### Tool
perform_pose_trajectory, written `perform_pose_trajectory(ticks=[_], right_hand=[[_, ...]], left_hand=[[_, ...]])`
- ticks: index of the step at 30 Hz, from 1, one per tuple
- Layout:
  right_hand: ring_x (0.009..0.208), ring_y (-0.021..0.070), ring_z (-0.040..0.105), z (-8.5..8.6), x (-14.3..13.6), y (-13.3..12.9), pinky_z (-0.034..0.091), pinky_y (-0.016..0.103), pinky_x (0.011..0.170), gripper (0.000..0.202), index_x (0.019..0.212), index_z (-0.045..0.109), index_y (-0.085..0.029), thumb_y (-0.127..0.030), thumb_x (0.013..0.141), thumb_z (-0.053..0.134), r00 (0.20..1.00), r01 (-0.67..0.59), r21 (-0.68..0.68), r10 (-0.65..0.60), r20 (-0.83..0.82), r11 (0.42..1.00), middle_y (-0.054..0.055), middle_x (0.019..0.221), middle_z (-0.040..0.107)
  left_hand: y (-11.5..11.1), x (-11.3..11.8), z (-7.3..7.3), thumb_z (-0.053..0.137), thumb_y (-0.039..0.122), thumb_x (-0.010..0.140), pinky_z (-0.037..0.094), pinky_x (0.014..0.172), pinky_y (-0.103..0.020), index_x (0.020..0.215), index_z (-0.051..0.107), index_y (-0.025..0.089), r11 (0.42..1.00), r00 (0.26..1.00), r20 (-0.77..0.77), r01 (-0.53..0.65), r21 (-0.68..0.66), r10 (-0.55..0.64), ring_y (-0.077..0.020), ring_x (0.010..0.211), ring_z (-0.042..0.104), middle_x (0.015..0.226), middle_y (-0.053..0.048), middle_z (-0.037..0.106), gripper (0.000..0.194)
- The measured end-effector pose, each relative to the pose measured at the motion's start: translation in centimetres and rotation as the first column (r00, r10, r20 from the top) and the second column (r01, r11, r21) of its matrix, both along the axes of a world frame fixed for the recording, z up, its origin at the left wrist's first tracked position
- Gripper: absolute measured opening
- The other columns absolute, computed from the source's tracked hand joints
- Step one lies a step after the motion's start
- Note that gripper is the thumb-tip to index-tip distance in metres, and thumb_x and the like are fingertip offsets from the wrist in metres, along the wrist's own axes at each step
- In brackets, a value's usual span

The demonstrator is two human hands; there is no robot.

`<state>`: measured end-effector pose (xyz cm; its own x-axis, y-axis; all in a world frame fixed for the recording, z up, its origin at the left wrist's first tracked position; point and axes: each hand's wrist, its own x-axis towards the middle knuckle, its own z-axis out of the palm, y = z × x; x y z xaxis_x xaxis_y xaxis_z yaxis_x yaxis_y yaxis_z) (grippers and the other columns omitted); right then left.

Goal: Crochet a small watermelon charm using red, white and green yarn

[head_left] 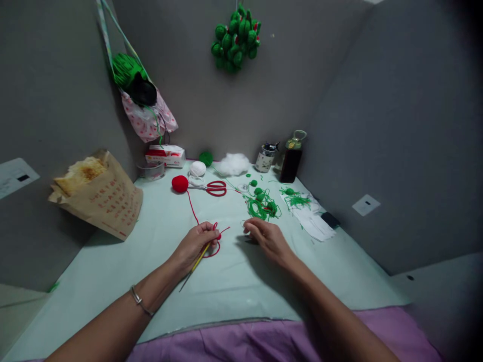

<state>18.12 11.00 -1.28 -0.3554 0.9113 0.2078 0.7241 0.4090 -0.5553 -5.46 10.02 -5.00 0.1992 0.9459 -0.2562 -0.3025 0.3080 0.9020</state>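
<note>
My left hand (203, 240) is closed round a yellow-handled crochet hook (200, 258), its metal end pointing down toward me. The same fingers pinch a small red crocheted piece (219, 236) with a loop standing up and a loose tail. Red yarn (192, 207) runs from it to a red yarn ball (180, 184) beyond the hand. My right hand (260, 232) hovers to the right, apart from the left, with thumb and fingers curled together. Whatever is between them is too small to make out. A dark, small object lies partly hidden beneath that hand.
Red-handled scissors (216, 188), a white yarn ball (197, 169), stuffing (234, 164) and green yarn pieces (260, 201) lie behind my hands. A bottle (290, 161) and jar (265, 158) stand at the back right. A paper food bag (109, 196) leans at the left.
</note>
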Motion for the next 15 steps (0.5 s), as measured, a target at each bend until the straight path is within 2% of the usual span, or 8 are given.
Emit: perform_pose_trajectory(ticks=[2, 3, 5, 7, 11, 15], right_hand=[[0.09, 0.0216, 0.068, 0.2, 2.2, -0.2, 0.05, 0.03, 0.076, 0.022, 0.114, 0.069, -0.021, -0.031, 0.1, 0.054, 0.992, 0.011, 0.033, -0.015, 0.123, 0.999, 0.01, 0.109, 0.073], [0.093, 0.0237, 0.067, 0.1, 3.1, -0.5, 0.049, 0.031, 0.077, 0.022, 0.116, 0.068, -0.021, -0.027, 0.097, 0.058, 0.983, 0.01, 0.04, -0.017, 0.183, 0.999, 0.012, 0.113, 0.072], [0.092, 0.0252, 0.065, -0.3, 4.1, -1.1, 0.048, 0.033, 0.078, 0.015, 0.104, 0.07, -0.019, -0.017, 0.095, 0.058, 0.961, -0.007, 0.04, -0.005, 0.277, 0.999, 0.013, 0.104, 0.07], [0.092, 0.0259, 0.063, -0.9, 4.2, -1.7, 0.048, 0.034, 0.081, 0.018, 0.097, 0.069, -0.018, -0.011, 0.097, 0.053, 0.947, -0.022, 0.042, 0.008, 0.321, 0.999, 0.013, 0.098, 0.068], [0.089, 0.0261, 0.061, -1.6, 3.3, -2.0, 0.048, 0.036, 0.08, 0.022, 0.098, 0.066, -0.016, -0.011, 0.099, 0.045, 0.959, -0.007, 0.043, -0.006, 0.282, 0.999, 0.014, 0.099, 0.066], [0.08, 0.0207, 0.062, -0.8, 2.1, -1.6, 0.051, 0.032, 0.076, 0.033, 0.102, 0.065, -0.018, -0.025, 0.107, 0.033, 0.993, -0.026, -0.018, 0.027, 0.116, 1.0, 0.008, 0.094, 0.068]], left_hand=[[0.2, -0.3, -0.2, 0.068, 0.029, 0.1, 0.058, 0.061, -0.028, 0.106, 0.068, 0.014, 1.0, 1.0, 0.006, -0.01, -0.007, 0.01, -0.0137, 0.069, 0.066, 0.093, -0.002, 0.07, 0.015], [0.3, -0.4, -0.2, 0.068, 0.029, 0.099, 0.06, 0.066, -0.031, 0.11, 0.068, 0.015, 1.0, 1.0, 0.011, -0.009, -0.01, 0.009, -0.0156, 0.075, 0.068, 0.099, -0.004, 0.071, 0.018], [0.4, -0.4, -0.2, 0.069, 0.03, 0.099, 0.062, 0.072, -0.035, 0.116, 0.068, 0.015, 1.0, 1.0, 0.024, 0.0, -0.016, 0.0, -0.0187, 0.084, 0.071, 0.108, -0.006, 0.072, 0.022], [0.4, -0.4, -0.1, 0.069, 0.03, 0.099, 0.063, 0.077, -0.038, 0.12, 0.067, 0.015, 1.0, 0.999, 0.034, 0.007, -0.021, -0.006, -0.0207, 0.09, 0.071, 0.114, -0.008, 0.072, 0.025], [0.4, -0.4, 0.2, 0.068, 0.032, 0.099, 0.063, 0.082, -0.042, 0.125, 0.066, 0.016, 1.0, 0.999, 0.043, 0.003, -0.03, -0.001, -0.0234, 0.098, 0.071, 0.122, -0.01, 0.07, 0.03], [0.4, -0.5, 0.1, 0.068, 0.032, 0.099, 0.062, 0.085, -0.045, 0.128, 0.065, 0.017, 0.999, 0.999, 0.05, -0.001, -0.034, 0.003, -0.025, 0.102, 0.071, 0.126, -0.011, 0.069, 0.033]])
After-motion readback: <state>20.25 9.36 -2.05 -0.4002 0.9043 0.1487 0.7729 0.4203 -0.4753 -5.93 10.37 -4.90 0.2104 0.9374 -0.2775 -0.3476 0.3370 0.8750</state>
